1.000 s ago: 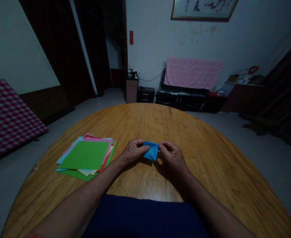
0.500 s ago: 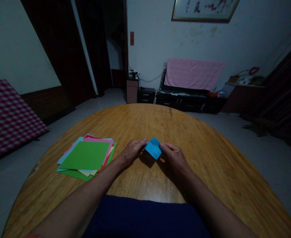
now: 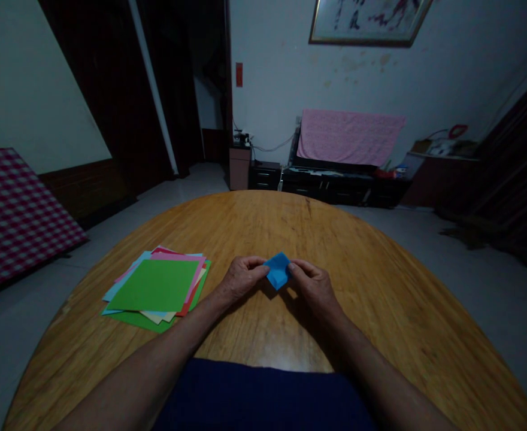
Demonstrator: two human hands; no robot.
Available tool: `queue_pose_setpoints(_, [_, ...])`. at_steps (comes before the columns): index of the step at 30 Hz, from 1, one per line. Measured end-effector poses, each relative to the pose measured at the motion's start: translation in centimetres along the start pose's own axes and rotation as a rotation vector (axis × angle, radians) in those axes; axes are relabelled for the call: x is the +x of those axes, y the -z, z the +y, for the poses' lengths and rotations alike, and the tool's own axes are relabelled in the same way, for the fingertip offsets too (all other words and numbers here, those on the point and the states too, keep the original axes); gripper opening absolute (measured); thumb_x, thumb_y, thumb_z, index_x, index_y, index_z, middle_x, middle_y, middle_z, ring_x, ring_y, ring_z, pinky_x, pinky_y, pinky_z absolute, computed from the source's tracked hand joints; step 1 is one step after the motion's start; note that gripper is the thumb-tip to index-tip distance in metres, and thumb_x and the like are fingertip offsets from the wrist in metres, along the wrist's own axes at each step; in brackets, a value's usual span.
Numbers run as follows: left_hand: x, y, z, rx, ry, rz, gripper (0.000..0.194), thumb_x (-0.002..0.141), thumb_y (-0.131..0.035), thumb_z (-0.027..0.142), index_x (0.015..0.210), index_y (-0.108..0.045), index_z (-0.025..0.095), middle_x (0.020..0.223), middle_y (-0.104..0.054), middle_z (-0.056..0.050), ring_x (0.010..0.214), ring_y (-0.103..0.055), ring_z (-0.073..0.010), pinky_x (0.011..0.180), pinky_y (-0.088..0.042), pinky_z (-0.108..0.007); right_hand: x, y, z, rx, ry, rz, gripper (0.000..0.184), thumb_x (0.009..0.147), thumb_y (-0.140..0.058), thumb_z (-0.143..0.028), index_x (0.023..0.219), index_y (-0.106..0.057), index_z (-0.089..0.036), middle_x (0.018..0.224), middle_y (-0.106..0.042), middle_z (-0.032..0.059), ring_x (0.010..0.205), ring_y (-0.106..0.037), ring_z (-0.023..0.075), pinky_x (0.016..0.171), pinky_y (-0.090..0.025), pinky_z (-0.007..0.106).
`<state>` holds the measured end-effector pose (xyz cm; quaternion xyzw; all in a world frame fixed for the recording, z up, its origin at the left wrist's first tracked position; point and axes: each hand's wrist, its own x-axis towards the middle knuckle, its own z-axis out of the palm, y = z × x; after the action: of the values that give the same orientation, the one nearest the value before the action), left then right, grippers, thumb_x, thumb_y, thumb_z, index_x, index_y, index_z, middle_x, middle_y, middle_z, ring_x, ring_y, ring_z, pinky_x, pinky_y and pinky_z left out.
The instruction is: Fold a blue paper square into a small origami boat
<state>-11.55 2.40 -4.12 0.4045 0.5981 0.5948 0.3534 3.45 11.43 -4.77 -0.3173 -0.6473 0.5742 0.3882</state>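
A small folded piece of blue paper [image 3: 278,271] is held between my two hands, just above the wooden table. Its outline is a diamond, and a crease or flap shows toward its lower corner. My left hand [image 3: 242,278] pinches the left corner between thumb and fingers. At the right corner, my right hand [image 3: 314,284] grips the paper with the thumb on top and the fingers mostly hidden behind. To the left of my left hand lies a loose stack of coloured paper [image 3: 158,286], with a green sheet on top.
The round wooden table [image 3: 362,311] fills the foreground. Beyond it stand a low black cabinet [image 3: 330,187] and a screen-like shape draped with a pink cloth [image 3: 351,136]. At far left is something covered in a red-and-white checked cloth [image 3: 21,221].
My left thumb has come down onto the paper's left corner. The blue paper has tilted, and a fold now shows near its lower corner. The view has shifted slightly.
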Motion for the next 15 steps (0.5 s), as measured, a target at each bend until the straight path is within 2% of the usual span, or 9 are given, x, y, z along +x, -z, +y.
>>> queue_pose_setpoints(7, [-0.42,-0.41,-0.09,0.116,-0.070,-0.056,0.019,0.074,-0.058,0.028,0.077,-0.070,0.014,0.065,-0.062,-0.001,0.055,-0.050,-0.0099,0.051,-0.037,-0.021,-0.06,-0.20,-0.21,-0.034,0.071,-0.005,0.028,0.072,-0.068,-0.041,0.091,-0.072,-0.021,0.090,-0.070,0.0077,0.083,-0.063,0.0227,0.072,-0.050,0.037])
queue_pose_setpoints(10, [-0.53,-0.51,-0.09,0.178,-0.137,-0.045,0.017,0.074,-0.059,0.027,0.077,-0.070,0.014,0.064,-0.061,-0.001,0.058,-0.051,-0.0104,0.053,-0.038,-0.022,0.00,-0.13,0.02,0.007,0.050,0.000,0.030,0.072,-0.068,-0.045,0.089,-0.071,-0.020,0.083,-0.069,0.0075,0.079,-0.063,0.0230,0.066,-0.050,0.036])
queue_pose_setpoints(15, [-0.53,-0.33,-0.17,0.178,-0.154,-0.057,0.019,0.074,-0.061,0.028,0.083,-0.069,0.013,0.066,-0.060,-0.001,0.059,-0.051,-0.0106,0.054,-0.038,-0.022,0.14,0.26,0.17,0.077,0.007,0.010,0.035,0.073,-0.066,-0.048,0.093,-0.070,-0.019,0.074,-0.067,0.0065,0.072,-0.062,0.0226,0.060,-0.049,0.034])
